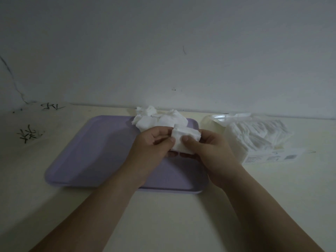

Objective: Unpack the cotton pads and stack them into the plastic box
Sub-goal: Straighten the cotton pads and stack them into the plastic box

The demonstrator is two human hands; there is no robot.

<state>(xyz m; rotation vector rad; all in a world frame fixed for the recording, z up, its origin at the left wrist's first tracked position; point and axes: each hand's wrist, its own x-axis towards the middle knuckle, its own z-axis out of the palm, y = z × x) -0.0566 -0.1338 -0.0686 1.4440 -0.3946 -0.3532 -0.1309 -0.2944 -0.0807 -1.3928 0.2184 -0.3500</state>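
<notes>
Squaring up a small stack of cotton pads (182, 142) is what both hands seem to be doing. The stack is being held just above the far right part of the lilac tray (87, 151), between the two hands. The left hand (151, 148) is pinching its left edge, thumb on top and fingers curled beneath. The right hand (211, 153) is gripping the right edge the same way, its thumb lying on the top pad. Holding the stack from both sides is, I judge, keeping the soft pads lined up so that they can go into the box as one neat block rather than sliding apart. The stack is looking white, square-edged and slightly fluffy, with the top pad sitting a little askew of those beneath.

Behind the hands, a loose heap of pads (160, 119) is lying across the tray's far rim, tumbled and unaligned, probably waiting to be gathered. To the right, off the tray, the opened bag (260, 139) is lying on the table (163, 215), showing rows of pads packed inside. Between bag and tray a pale translucent shape (214, 124) is standing. It may be the plastic box, though the dim light is making that hard to confirm.
</notes>
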